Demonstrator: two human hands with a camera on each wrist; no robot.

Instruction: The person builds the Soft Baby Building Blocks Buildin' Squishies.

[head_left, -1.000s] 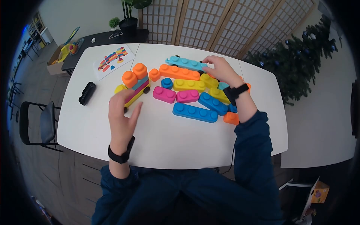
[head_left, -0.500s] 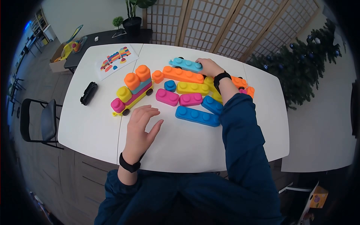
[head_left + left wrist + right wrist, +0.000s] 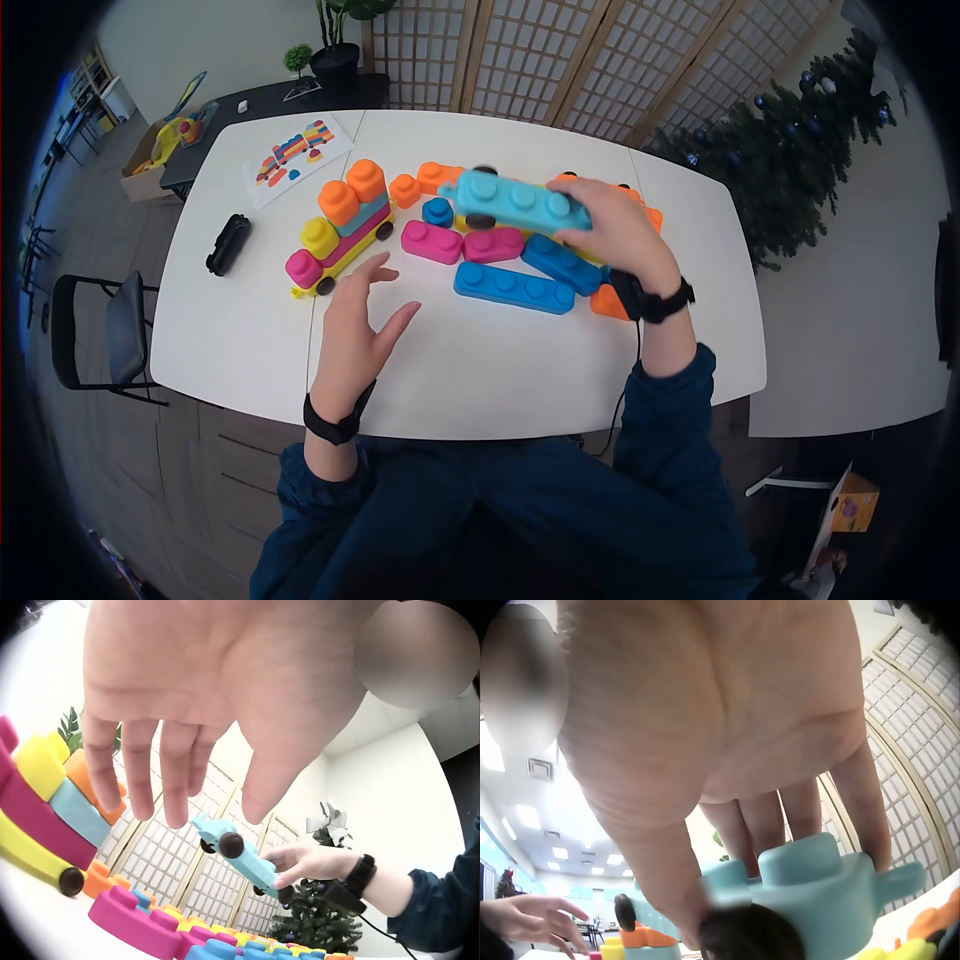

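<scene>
R hand (image 3: 620, 232) is now lifting lt-blue plastic wheeled base (image 3: 520, 203) off white table (image 3: 480, 375), pinching its 4 o'clock end, prob. freeing it for handling. L hand (image 3: 352, 325) is hovering empty, fingers spread, at base's 8 o'clock.

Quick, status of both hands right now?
Left hand: open, holding nothing.
Right hand: holding the long light-blue plastic wheeled base with round studs by one end, up off the table.

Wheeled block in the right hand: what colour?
Light blue, studs included; the wheeled block shows best in the head view.
</scene>
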